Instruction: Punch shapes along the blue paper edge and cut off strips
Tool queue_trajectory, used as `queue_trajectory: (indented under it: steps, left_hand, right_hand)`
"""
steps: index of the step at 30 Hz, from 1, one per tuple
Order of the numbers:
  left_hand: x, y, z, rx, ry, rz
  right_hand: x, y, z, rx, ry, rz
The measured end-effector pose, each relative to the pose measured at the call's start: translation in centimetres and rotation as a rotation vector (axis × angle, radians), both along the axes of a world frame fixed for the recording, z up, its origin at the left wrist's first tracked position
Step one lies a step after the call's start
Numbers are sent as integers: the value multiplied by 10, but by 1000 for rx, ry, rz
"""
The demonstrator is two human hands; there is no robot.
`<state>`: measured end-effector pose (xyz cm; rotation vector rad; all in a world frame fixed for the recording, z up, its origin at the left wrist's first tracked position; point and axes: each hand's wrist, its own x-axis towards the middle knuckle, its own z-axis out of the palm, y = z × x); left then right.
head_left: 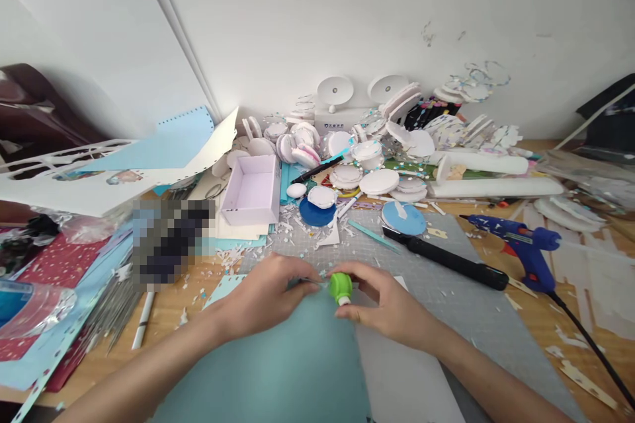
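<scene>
White wall (288, 13); cluttered wooden table (166, 317); grey mat (476, 310) under teal paper (278, 363).

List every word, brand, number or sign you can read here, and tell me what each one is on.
White box against the wall: a dark logo and a short row of Chinese characters; the first looks like "天", the rest are too small to read for sure.
Blue glue gun: small pale markings on the body, too blurred to read.
Green tool in the right hand: no lettering visible.
</scene>
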<state>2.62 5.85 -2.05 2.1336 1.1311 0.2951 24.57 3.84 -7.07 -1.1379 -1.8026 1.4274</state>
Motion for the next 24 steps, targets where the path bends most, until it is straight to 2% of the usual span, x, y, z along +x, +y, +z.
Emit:
queue_trajectory:
  steps: [7,11,15,19,24]
  left_hand:
    - [4,1,-2,-4,-20,-24]
    - [5,-1,5,-8,-7,-69]
    - [15,-6,16,101,166,-145]
    - [30,-3,17,220,336,-185]
    - [34,8,10,271,292,-307]
  right_hand:
    - [-1,-3,4,148,-36,-57]
    - [0,-5,3,234,-42,-90]
    - [-1,-7,0,268,-49,-95]
    - [-4,-7,-1,294,-48,-88]
    - [-6,-7,0,318,-50,-73]
